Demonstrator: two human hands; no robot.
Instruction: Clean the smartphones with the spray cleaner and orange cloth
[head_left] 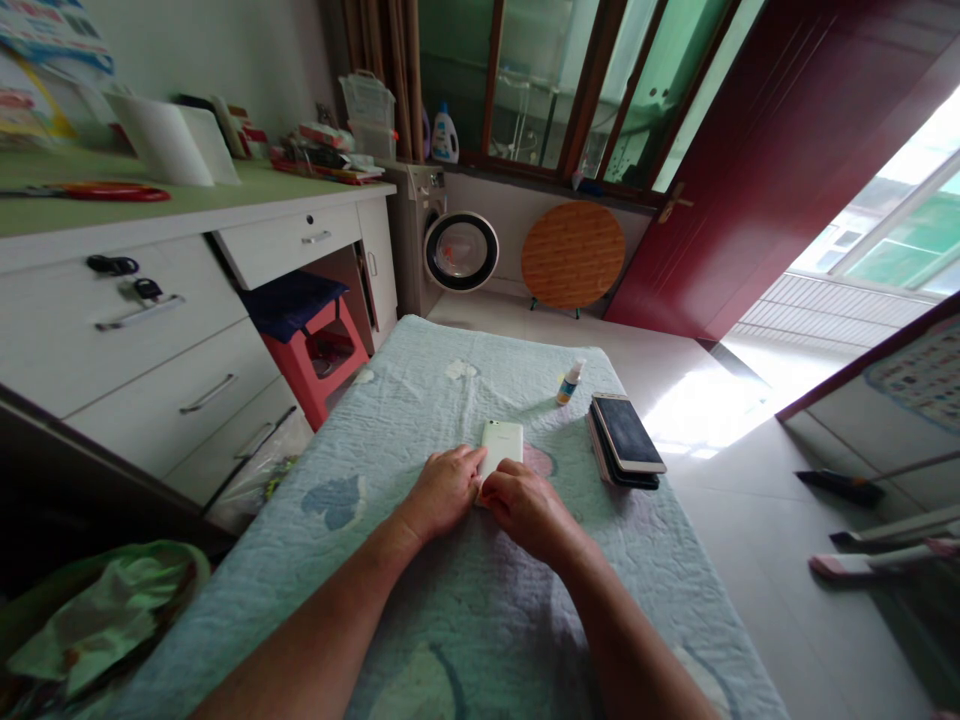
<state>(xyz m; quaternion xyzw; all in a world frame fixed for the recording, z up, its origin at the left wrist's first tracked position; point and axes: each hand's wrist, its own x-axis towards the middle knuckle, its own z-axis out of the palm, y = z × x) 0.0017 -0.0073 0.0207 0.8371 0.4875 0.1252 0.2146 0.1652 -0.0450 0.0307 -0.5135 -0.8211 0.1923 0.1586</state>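
Note:
A white smartphone (501, 443) lies back side up on the pale blue quilted cover (420, 390). My left hand (448, 485) is at its left edge, fingers bent and closed against the phone. Over the phone's lower end is my right hand (529, 508), its fingers curled in a pinch. Something small and pale shows under these fingertips, too hidden to name. To the right, a stack of phones or tablets (628, 435) has a white-framed, dark-screened one on top. Behind it, a small spray bottle (570, 383) with a white cap stands upright.
At the left is a white desk (292, 215) with drawers, holding paper rolls (169, 140) and red-handled scissors (112, 191). A red stool (319, 350) stands beside it. Farther off are a washing machine with its door (461, 252) open, a round wooden tabletop (574, 255) and a red door (735, 170).

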